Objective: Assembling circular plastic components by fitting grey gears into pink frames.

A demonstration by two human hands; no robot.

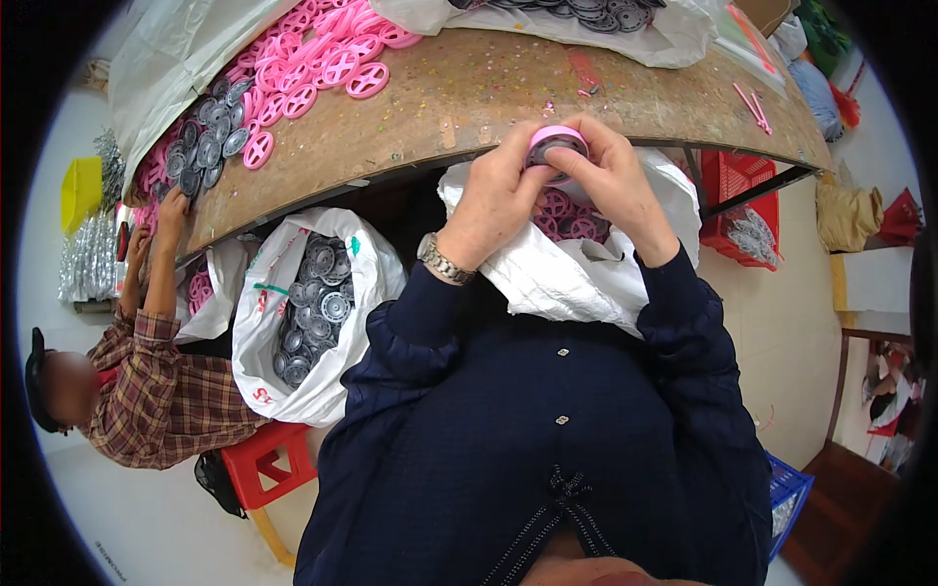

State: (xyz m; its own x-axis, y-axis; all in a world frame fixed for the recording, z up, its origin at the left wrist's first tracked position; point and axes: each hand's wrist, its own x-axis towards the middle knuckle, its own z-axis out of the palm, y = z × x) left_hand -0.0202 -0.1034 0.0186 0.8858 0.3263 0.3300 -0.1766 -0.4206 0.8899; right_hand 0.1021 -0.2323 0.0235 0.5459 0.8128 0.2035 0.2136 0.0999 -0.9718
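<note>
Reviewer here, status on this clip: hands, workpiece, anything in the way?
Left hand and right hand both gripping one pink-and-grey wheel. Wheel held over open white sack containing pink pieces. No obstruction seen.

The left hand (496, 202) and right hand (618, 184) nearly meet, fingers (598, 132) curled, both thumbs (567, 159) turned inward
</note>
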